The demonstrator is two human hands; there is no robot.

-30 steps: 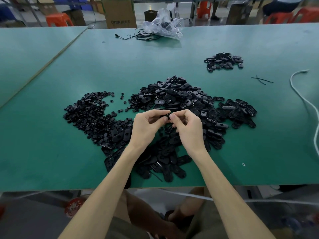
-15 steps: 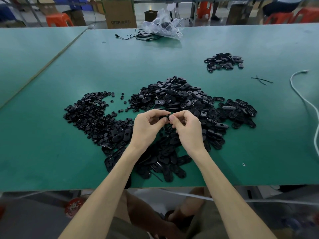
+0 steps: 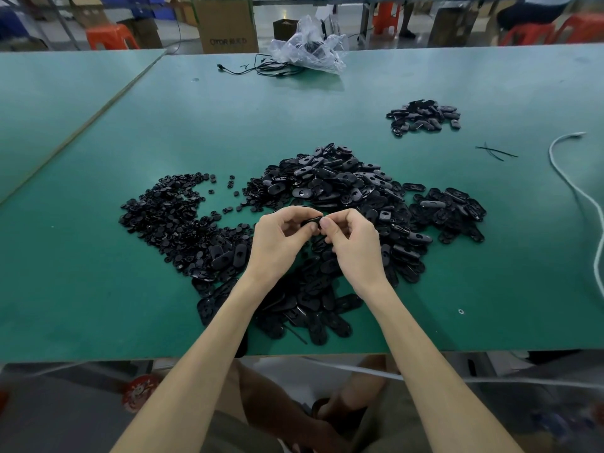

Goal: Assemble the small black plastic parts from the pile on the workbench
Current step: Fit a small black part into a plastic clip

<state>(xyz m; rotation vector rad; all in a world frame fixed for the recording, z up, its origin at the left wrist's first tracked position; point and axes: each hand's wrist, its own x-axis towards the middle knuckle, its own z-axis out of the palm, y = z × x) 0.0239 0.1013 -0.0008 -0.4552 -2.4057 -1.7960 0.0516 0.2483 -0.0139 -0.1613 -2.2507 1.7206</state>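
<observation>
Green matting covers the counter [image 3: 98, 289], which runs away toward a workshop floor with a cardboard box [image 3: 225, 24] and orange stools [image 3: 111, 35] behind its far edge. At the middle of the counter lies the main pile of black oval shells [image 3: 327, 184], glossy and heaped loosely, spreading toward the near edge under both forearms. Just left of it, touching at the near side, spreads a flatter pile of small round black pieces [image 3: 170, 214], with a few strays scattered between the two. A smaller heap of black parts [image 3: 425, 116] sits well apart, farther back on the right.

Both bare hands meet above the near part of the main pile. The left grip [image 3: 277, 238] has its fingers curled in, thumb and fingertips pinching one end of a small black part [image 3: 312, 221]. The right grip [image 3: 356, 246] is narrow too, its thumb and forefinger pinching the other end of the same part, so the piece is held between the two, off the counter. Its exact shape is mostly hidden by the fingers.

Near the far edge a crumpled clear plastic bag [image 3: 307, 44] rests beside a thin black cable [image 3: 261, 68]. On the right, two black ties [image 3: 495, 152] lie crossed, and a white cord [image 3: 575, 191] curves along the counter toward the right edge. A tiny pale ring [image 3: 461, 311] lies alone near the front right.
</observation>
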